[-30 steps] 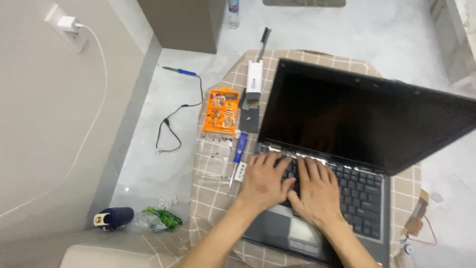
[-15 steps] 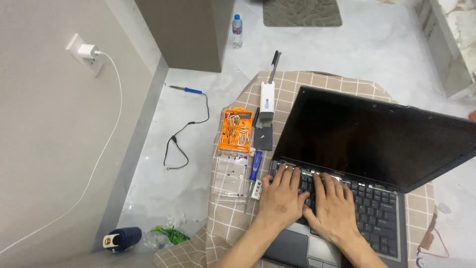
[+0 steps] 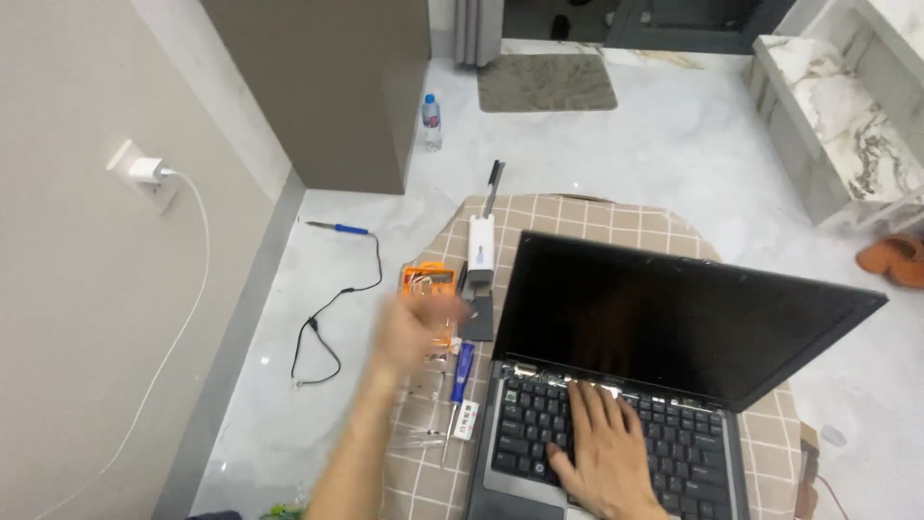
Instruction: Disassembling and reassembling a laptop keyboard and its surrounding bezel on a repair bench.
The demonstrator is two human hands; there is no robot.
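Laptop, black with its dark screen raised, sits on a checked tablecloth at the lower right of the view, its keyboard bearing the right hand, whose fingers lie spread and flat across the keys, gripping nothing. At nine o'clock from the laptop, the left hand hangs blurred above the cloth's edge, over an orange screwdriver kit; whether its fingers are loose or closed cannot be told from the blur. Just beside the laptop's left corner lies a blue-handled screwdriver, with a white cleaning tool at twelve o'clock from it. On the pale marble floor at ten o'clock, a black cable trails from a blue-handled soldering iron, and a plastic bottle stands farther off near a grey mat. A white charger sits plugged into the wall at far left.
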